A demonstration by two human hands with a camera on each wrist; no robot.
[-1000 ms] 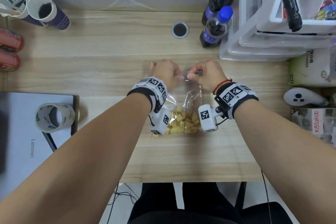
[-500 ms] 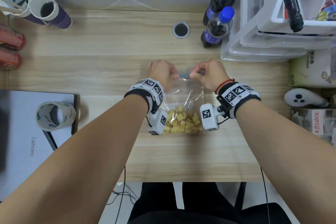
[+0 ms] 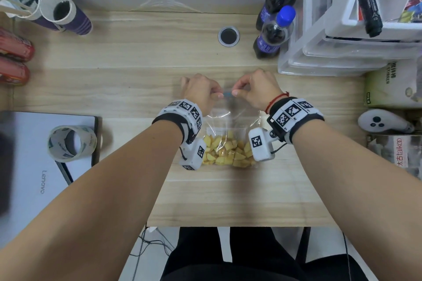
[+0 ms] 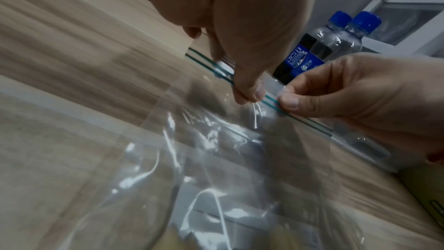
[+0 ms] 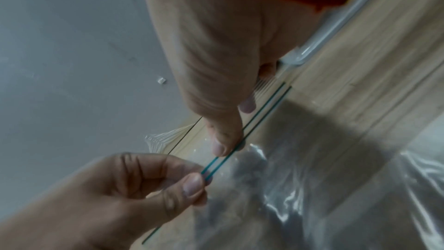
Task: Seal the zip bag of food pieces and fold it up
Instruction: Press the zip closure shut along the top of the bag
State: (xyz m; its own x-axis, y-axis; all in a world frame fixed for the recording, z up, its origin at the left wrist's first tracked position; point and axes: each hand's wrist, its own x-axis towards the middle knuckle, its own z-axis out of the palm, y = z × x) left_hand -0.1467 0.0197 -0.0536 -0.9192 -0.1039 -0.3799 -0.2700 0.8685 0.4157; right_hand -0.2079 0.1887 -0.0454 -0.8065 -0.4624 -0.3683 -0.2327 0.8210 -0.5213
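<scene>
Head view. We list a clear zip bag (image 3: 230, 121) lying flat on the wooden desk (image 3: 137, 89), yellow food pieces (image 3: 228, 153) gathered at its near end, its blue-green zip strip (image 3: 227, 93) at the far end. Our left hand (image 3: 201, 93) and right hand (image 3: 258, 89) sit side by side on that strip, thumbs and fingers curled in and pinching it, a short length of strip showing between them. Also on the desk: two dark bottles (image 3: 274, 32) with blue caps, two paper cups (image 3: 66, 13), a tape roll (image 3: 70, 143) resting on a laptop (image 3: 29, 166), white drawers (image 3: 342, 41), a white controller (image 3: 383, 123).

Left wrist view. Left hand (image 4: 240, 35): thumb and forefinger clamped on the zip strip (image 4: 271, 101). Right hand (image 4: 348, 92) just beside it, likewise pinching. The zip bag (image 4: 216, 159) is spread on the desk below; the bottles (image 4: 324, 45) stand behind.

Right wrist view. Right hand (image 5: 216, 64): thumb pressed on the zip strip (image 5: 259, 115), a fingertip behind it. Left hand (image 5: 120, 197): thumb and forefinger closed on the same strip, two thin lines visible between the hands. Bag film (image 5: 324, 187) is creased and glinting.
</scene>
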